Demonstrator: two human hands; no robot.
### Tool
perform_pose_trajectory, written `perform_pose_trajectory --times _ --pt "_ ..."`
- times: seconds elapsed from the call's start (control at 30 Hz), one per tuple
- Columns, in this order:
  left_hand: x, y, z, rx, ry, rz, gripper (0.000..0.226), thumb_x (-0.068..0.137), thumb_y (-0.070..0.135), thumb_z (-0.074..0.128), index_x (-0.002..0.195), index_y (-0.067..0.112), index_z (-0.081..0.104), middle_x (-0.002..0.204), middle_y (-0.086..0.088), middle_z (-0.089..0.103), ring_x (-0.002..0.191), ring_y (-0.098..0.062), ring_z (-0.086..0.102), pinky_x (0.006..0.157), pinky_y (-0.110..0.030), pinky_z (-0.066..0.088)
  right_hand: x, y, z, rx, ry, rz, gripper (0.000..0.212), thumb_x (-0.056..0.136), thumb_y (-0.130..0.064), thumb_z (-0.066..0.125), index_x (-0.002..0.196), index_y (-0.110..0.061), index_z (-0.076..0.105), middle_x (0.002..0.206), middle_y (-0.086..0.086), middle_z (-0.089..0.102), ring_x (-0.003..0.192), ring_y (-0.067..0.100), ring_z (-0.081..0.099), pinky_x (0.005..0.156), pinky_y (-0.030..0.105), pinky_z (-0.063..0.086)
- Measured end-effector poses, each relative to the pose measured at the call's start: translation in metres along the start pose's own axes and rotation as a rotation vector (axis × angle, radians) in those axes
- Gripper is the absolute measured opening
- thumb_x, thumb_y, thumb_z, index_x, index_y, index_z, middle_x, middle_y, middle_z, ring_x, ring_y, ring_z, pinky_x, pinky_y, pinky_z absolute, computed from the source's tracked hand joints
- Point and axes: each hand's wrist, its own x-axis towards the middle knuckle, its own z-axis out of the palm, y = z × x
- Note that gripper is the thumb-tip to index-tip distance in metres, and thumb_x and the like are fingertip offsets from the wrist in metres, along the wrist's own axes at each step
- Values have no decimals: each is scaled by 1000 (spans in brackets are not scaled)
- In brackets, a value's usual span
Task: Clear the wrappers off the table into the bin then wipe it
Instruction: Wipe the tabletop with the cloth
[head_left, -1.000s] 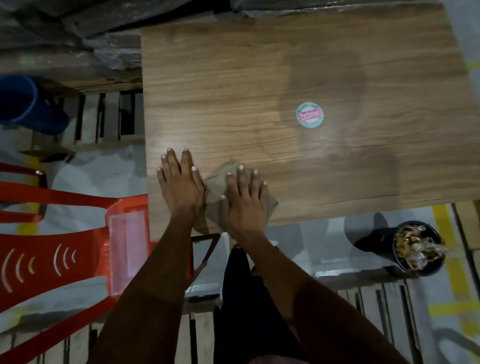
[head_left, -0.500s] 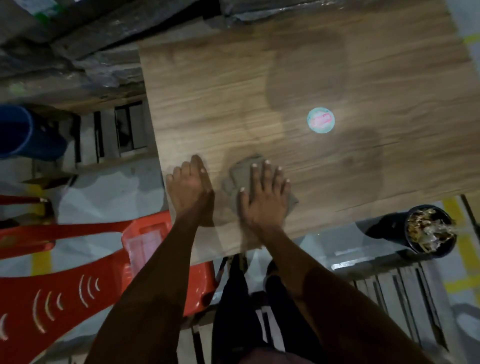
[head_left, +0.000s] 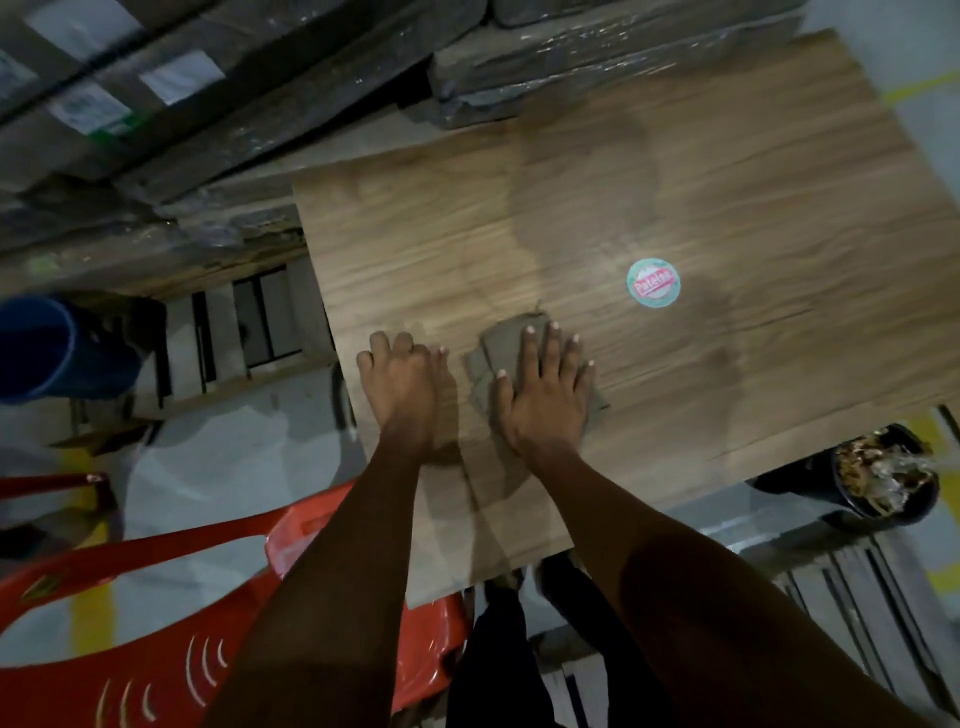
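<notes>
A folded grey-brown cloth (head_left: 501, 345) lies on the wooden table (head_left: 753, 208). My right hand (head_left: 543, 392) presses flat on it with straight, spread fingers. My left hand (head_left: 400, 387) rests on the table just left of the cloth, near the table's left edge, fingers close together and empty. A damp darker patch spreads over the wood beyond the cloth. A black bin (head_left: 883, 480) full of crumpled wrappers stands on the floor off the table's near right corner.
A round green-and-red sticker (head_left: 653, 283) sits on the table right of the cloth. A red plastic chair (head_left: 156, 597) stands at the lower left. A blue bucket (head_left: 47, 348) is at the far left. Wrapped boards are stacked behind the table.
My right hand has slid the cloth away from the near edge toward the table's middle. My left hand has moved along beside it and its fingers have drawn together.
</notes>
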Motion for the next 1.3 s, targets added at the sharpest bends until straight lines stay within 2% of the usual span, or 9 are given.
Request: perform_pose_trajectory --times 0.17,0.37,0.47,0.57,0.63,0.77,0.93,1.17,1.3 --pt "25 1 17 -147 28 -17 34 99 26 50 115 4 69 120 -12 61 116 -31 51 98 -42 40 28 -7 1 -14 -1 93 72 104 -49 23 163 -10 12 170 19 6 157 40 0 124 62 3" --pt "60 18 12 -287 91 -274 33 98 34 56 124 12 55 121 -15 57 109 -35 53 89 -46 42 65 -41 1 71 28 322 75 104 -46 26 160 2 14 167 28 9 156 44 4 123 64 5" --pt "60 17 24 -201 100 -344 44 100 43 45 134 16 49 137 -15 50 122 -37 46 97 -50 39 71 -48 2 31 4 79 68 105 -45 23 164 -12 9 170 22 4 157 41 0 123 63 0" --pt "64 15 33 -189 59 -382 56 102 43 33 154 22 33 164 -16 25 151 -38 21 118 -55 21 87 -37 0 -19 -55 -239 61 107 -45 21 164 -32 3 172 12 -5 158 37 -5 124 63 -2" --pt "66 14 34 -210 9 -358 58 104 43 28 159 25 25 169 -12 16 156 -34 10 124 -55 10 104 -30 -3 -16 -42 -205 59 107 -46 20 163 -35 8 172 9 -2 158 37 -3 124 63 2" --pt "65 13 36 -219 -2 -358 59 104 43 24 161 27 19 170 -10 11 157 -31 6 125 -54 5 123 -50 -2 71 58 170 59 105 -45 24 163 -32 19 172 13 7 158 39 4 121 65 7" --pt "69 10 33 -232 -38 -375 59 104 41 24 161 29 17 170 -8 9 157 -29 5 126 -53 4 123 -73 5 7 -57 -321 60 106 -46 22 163 -32 12 172 10 2 158 37 -2 123 63 1" --pt "68 12 29 -241 -45 -383 59 104 40 23 161 29 16 171 -6 7 158 -27 2 126 -52 2 161 -98 5 88 52 89 60 105 -45 24 163 -30 17 172 14 7 157 40 3 122 66 3" --pt "69 13 28 -225 -24 -393 56 104 36 28 160 30 21 170 -6 11 157 -28 6 126 -52 6 177 -97 3 -12 -20 -413 62 102 -46 26 162 -29 23 171 13 11 157 39 7 123 64 5"
